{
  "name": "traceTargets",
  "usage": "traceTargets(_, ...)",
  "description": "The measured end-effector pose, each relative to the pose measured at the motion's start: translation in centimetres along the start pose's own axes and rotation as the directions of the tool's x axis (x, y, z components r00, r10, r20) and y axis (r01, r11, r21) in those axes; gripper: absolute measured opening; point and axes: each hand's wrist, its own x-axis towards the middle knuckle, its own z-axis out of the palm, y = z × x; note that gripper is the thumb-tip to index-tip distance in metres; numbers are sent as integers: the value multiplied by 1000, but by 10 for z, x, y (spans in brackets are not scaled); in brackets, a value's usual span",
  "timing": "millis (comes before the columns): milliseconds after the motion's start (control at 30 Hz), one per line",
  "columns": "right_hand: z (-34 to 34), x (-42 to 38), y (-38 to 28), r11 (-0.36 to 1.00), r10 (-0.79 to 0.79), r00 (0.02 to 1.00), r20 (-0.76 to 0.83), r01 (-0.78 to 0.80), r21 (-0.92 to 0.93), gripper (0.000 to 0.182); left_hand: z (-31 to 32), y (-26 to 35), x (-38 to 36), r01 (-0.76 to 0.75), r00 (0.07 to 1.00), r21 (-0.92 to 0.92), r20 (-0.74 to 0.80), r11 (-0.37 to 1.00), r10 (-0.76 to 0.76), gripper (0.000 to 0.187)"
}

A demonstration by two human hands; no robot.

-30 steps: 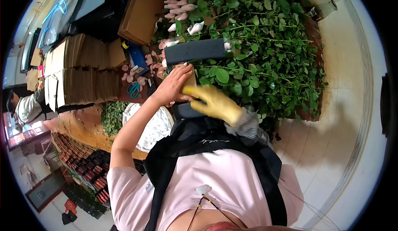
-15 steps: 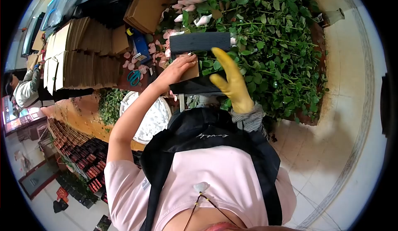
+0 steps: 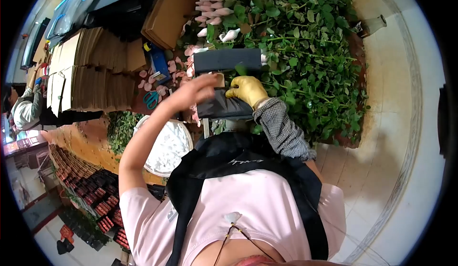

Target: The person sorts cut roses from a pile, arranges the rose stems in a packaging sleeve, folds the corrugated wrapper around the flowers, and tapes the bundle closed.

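Observation:
My bare left hand [image 3: 199, 90], slightly smeared by motion, is over the left end of a black-covered pad [image 3: 222, 106], fingers loosely bent and apart with nothing visible in them. My right hand [image 3: 249, 90], in a yellow rubber glove, is closed at the pad's right end, fingertips curled toward the left; I cannot tell what is in them. Between the hands shows a small brown cardboard piece [image 3: 220, 80]. Just beyond lies a dark ribbed block [image 3: 228, 60]. A blurred green leaf [image 3: 241, 69] sits above the glove.
Leafy rose stems [image 3: 305, 61] cover the table's right side, with wrapped pink rose heads [image 3: 212, 10] at the back. Left are loose petals [image 3: 176, 68], teal scissors [image 3: 151, 100], cardboard stacks [image 3: 98, 70] and a white-filled basket [image 3: 168, 146]. Another person [image 3: 28, 106] is far left.
My gloved right hand has come down and left from beside the ribbed block and closed at the pad. My left hand has lifted off the cardboard, its fingers bending.

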Motion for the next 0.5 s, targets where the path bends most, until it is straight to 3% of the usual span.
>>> traceTargets(33,-7,2,-5,1000,-7,1000,-4,7,-7,34,9,11,-6,-164,985,395,16,904,172,67)
traceTargets(67,-12,1,-11,1000,5,999,32,-4,-30,35,17,15,-9,-178,983,541,65,822,170,72)
traceTargets(133,-15,0,-16,999,18,998,58,-16,-46,35,20,10,-10,-145,989,553,54,820,138,75)
traceTargets(200,-22,3,-22,952,-280,953,-117,291,91,35,25,11,-6,-137,990,590,52,795,132,77)
traceTargets(233,-30,7,-27,844,-472,843,-258,517,145,34,24,13,-3,-139,990,606,67,784,124,75)
traceTargets(267,-44,13,-30,827,-533,818,-219,558,71,44,23,16,0,-138,990,612,62,779,127,75)
traceTargets(333,-68,34,-40,730,-683,659,-316,635,-255,57,20,25,3,-66,993,593,118,802,-6,72)
traceTargets(400,-88,52,-49,874,-389,913,-120,325,-360,67,19,29,6,-80,991,626,132,776,-5,71)
traceTargets(433,-88,60,-43,894,-247,969,-27,217,-392,69,19,29,7,-49,994,578,106,815,-16,72)
traceTargets(467,-74,65,-23,840,-359,933,-23,312,-444,53,18,28,6,-15,997,527,77,850,-30,74)
traceTargets(500,-74,52,-30,823,-350,933,84,349,-448,41,18,29,4,23,997,472,59,881,-58,68)
